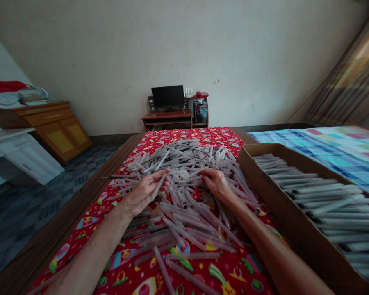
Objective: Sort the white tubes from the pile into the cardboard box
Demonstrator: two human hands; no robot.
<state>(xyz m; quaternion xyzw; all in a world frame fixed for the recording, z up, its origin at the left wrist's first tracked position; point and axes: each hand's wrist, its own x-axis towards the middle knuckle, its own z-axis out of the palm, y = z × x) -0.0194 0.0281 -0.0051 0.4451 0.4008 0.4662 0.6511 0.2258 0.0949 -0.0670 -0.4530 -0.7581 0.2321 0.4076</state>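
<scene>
My left hand (146, 190) is closed around a translucent plastic pen barrel (158, 187), which slants across its fingers and palm. Over the right part of the pile, my right hand (215, 182) has its fingers curled together at the tips. Whatever lies between those fingertips is too small to make out. Beneath and around both hands spreads a large heap of loose pen barrels (184, 153), clear and whitish, with dark thin pieces mixed in. More clear barrels (197, 227) lie nearer to me on the red patterned cloth (119, 270).
At the right stands a long cardboard box (283, 217) holding many pens (335, 196) with dark ends. Beyond it is a checked bedspread (283, 143). A desk with a monitor (168, 96) is by the far wall; a wooden cabinet (58, 131) and white desk (27, 155) are left.
</scene>
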